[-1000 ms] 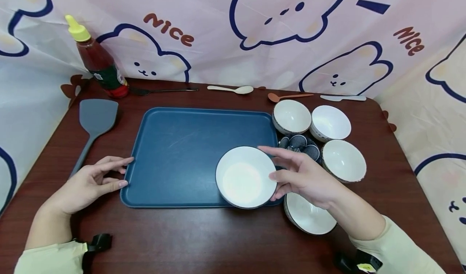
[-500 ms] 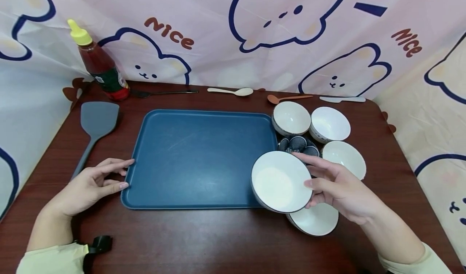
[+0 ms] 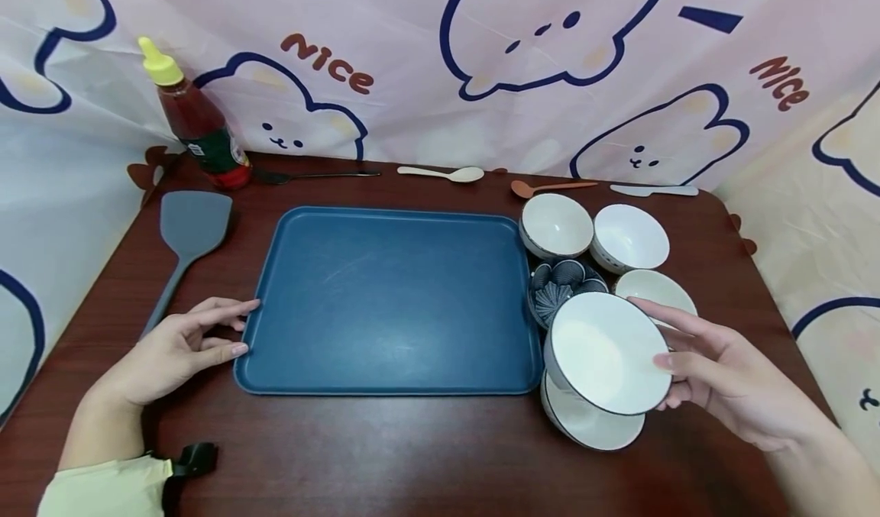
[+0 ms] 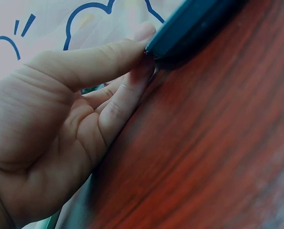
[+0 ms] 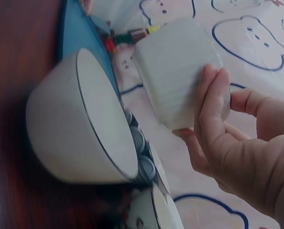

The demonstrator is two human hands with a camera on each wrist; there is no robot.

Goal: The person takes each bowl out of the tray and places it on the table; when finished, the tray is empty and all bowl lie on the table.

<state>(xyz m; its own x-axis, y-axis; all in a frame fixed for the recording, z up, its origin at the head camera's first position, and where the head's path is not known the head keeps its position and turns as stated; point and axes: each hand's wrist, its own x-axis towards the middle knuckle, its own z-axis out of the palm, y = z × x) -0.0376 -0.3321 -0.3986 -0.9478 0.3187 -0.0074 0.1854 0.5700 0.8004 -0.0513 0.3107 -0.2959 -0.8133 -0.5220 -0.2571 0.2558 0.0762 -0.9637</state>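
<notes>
My right hand point(image 3: 722, 372) grips a white bowl point(image 3: 608, 353) by its right side, thumb at the rim. In the head view this bowl is above another white bowl point(image 3: 591, 418) and partly covers it. The right wrist view shows the held bowl point(image 5: 175, 71) raised and apart from the bowl on the table point(image 5: 61, 124). A blue rectangular tray point(image 3: 392, 303) lies on the table. My left hand point(image 3: 175, 341) pinches its left edge; in the left wrist view the thumb is on the tray's rim point(image 4: 180, 33) with a finger below it.
Right of the tray stand more white bowls point(image 3: 557, 225) point(image 3: 629, 236) point(image 3: 653, 288) and a dark patterned item point(image 3: 553, 299). A grey spatula point(image 3: 195, 223) and a sauce bottle point(image 3: 206, 131) are left. Along the back lie a dark fork point(image 3: 316, 174), white spoon point(image 3: 447, 173), brown spoon point(image 3: 550, 186) and knife point(image 3: 653, 190).
My right hand has carried the white bowl rightward from over the tray to above the front bowl. My left hand has stayed at the tray's left edge.
</notes>
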